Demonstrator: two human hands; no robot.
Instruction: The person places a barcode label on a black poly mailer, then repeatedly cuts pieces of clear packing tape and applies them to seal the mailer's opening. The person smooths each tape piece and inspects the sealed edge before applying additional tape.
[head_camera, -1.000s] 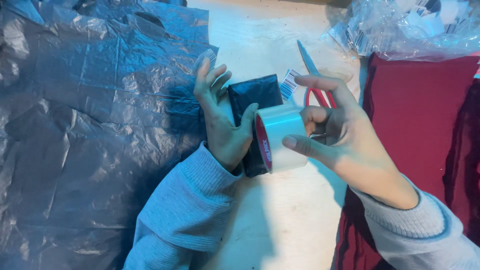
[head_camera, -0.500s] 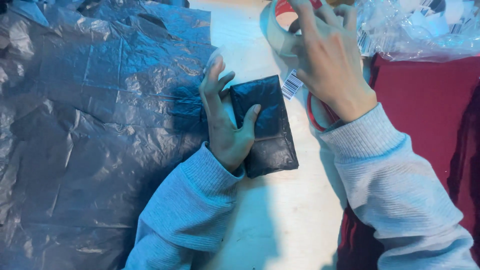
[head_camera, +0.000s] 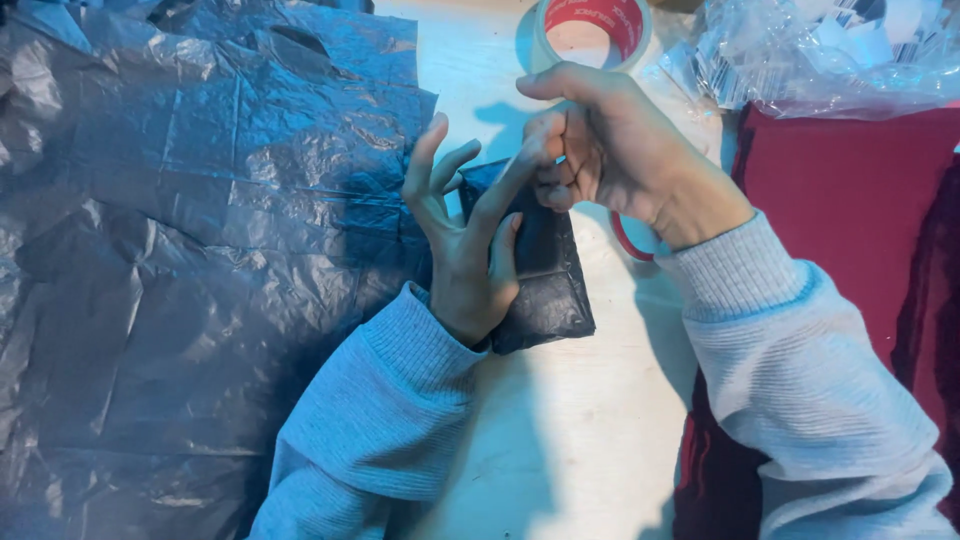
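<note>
Nearest the camera, two light grey sleeves are seen over the pale desk (head_camera: 560, 440). The left hand (head_camera: 462, 262) is pressed flat on a small black plastic-wrapped packet (head_camera: 545, 285) lying mid-desk, its fingers spread wide. Just above, the right hand (head_camera: 610, 150) is curled over the packet's top edge, fingers drawn narrow; what is pinched cannot be told. Dark plastic sheets (head_camera: 180, 250) are spread to the left, red cloth (head_camera: 850, 210) to the right. Farther off, a tape roll (head_camera: 590, 25) rests beside crumpled clear plastic (head_camera: 830, 50).
</note>
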